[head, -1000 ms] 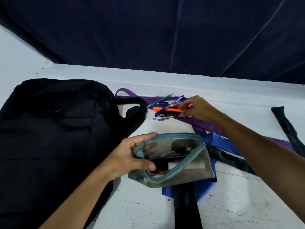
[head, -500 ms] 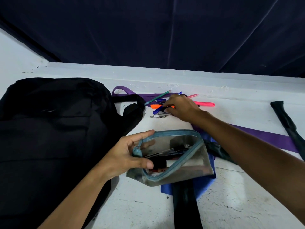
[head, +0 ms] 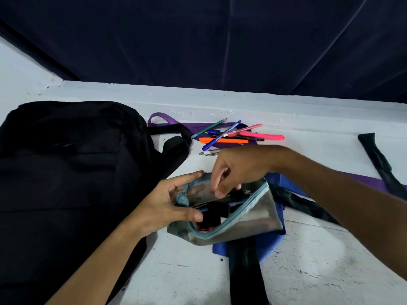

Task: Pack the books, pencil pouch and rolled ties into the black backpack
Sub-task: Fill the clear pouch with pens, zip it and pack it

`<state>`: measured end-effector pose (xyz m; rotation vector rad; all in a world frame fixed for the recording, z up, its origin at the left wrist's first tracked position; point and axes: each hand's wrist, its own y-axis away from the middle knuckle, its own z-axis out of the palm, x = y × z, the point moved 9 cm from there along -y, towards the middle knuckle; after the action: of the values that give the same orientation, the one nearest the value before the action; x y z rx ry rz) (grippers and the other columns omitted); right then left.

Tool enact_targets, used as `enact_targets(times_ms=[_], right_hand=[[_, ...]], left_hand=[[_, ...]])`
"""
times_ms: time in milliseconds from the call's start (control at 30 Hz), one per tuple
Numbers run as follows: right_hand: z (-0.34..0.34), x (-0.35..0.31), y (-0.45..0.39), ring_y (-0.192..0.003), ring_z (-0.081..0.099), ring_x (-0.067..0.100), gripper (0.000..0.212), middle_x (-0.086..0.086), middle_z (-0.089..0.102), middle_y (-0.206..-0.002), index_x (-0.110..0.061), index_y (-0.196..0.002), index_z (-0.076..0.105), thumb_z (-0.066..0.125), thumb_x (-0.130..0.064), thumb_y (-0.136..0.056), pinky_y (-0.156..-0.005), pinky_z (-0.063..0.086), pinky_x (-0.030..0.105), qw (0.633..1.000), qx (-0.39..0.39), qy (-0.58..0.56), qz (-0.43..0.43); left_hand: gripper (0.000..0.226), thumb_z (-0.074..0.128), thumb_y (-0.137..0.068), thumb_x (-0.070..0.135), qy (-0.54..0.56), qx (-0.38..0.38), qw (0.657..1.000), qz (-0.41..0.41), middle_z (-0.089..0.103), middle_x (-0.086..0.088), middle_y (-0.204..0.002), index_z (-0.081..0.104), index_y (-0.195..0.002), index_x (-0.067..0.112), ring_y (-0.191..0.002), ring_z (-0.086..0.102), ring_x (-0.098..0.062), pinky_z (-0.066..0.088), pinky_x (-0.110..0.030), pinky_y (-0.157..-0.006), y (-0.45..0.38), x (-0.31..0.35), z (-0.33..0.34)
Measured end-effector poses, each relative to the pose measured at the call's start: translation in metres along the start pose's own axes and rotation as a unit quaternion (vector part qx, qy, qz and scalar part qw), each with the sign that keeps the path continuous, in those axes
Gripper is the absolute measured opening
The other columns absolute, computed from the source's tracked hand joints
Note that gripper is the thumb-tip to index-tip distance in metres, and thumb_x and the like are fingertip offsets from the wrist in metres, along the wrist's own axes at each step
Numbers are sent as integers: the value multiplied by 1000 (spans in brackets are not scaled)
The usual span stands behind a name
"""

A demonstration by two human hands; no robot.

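Two hands meet at the pencil pouch (head: 240, 216), which lies open-mouthed on the white table (head: 308, 271) just right of the black backpack (head: 66, 183). The left hand (head: 167, 201) grips the pouch's zipper end, thumb curled over the near rim and fingers curled round the far one, spreading the opening. The right hand (head: 233, 172) hangs over the mouth with its fingers bent down into it – the tips sit close together among the dark pens inside, but whether they pinch anything cannot be told. Under the pouch lie a blue tie (head: 271, 241) and a black tie (head: 244, 276), both flat and unrolled; a purple tie (head: 365, 181) stretches out to the right, passing under the right forearm. Behind the pouch, near the backpack's strap, a loose heap of pens (head: 231, 136) rests on the table – orange, pink and blue among them. Another dark tie (head: 378, 161) lies well apart at the right edge.
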<state>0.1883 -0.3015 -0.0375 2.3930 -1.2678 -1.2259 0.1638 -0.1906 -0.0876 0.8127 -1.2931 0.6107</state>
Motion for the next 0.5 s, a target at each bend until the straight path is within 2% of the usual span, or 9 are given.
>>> enact_targets(times_ms=[67,167,233,267,333,400,500], right_hand=[[-22,12,-4,-58,57,4,12,2,74,-84,-13,-96,76,67,-10,-87,-59,46,15,998,60,-27,7],[-76,53,-7,-52,55,-3,16,-3,67,-71,-2,-95,74,62,4,-86,-55,42,10,962,260,-75,42],[-102,81,-7,-69,62,2,19,2,70,-83,-3,-97,76,62,4,-85,-60,41,7,926,370,-22,79],[-107,93,-10,-82,65,10,21,6,71,-94,-4,-99,76,61,3,-85,-66,44,10,915,392,6,96],[-108,115,-19,-97,63,23,23,9,68,-110,-8,-103,74,63,0,-84,-78,49,26,911,387,48,133],[-103,128,-26,-98,61,24,23,7,66,-113,-13,-105,73,70,-9,-83,-81,51,34,915,363,64,162],[-98,127,-29,-96,60,25,18,1,64,-106,-19,-103,71,70,-19,-85,-76,47,33,910,357,117,174]], left_hand=[[101,97,-43,34,-1,-2,1000,1,66,0,-127,53,-132,14,-121,60,-19,51,-27,-96,1,0,0],[101,96,-45,32,1,-8,1000,-4,63,2,-131,52,-134,15,-126,56,-16,49,-29,-100,1,-1,1],[102,97,-44,32,-1,-8,1000,-7,62,2,-132,52,-134,15,-128,55,-16,48,-32,-102,1,-2,0],[102,97,-43,32,0,-8,1000,-7,62,2,-132,52,-134,15,-128,55,-16,47,-32,-102,1,-2,0],[104,98,-42,33,5,-8,1000,-6,62,2,-133,52,-133,14,-127,55,-16,47,-33,-103,1,-2,0],[105,98,-41,33,9,-8,1000,-6,62,1,-133,52,-134,13,-127,55,-17,47,-34,-103,0,-2,0],[104,97,-42,34,9,-11,1000,-3,64,1,-131,52,-133,14,-125,57,-17,48,-30,-101,0,-1,1]])
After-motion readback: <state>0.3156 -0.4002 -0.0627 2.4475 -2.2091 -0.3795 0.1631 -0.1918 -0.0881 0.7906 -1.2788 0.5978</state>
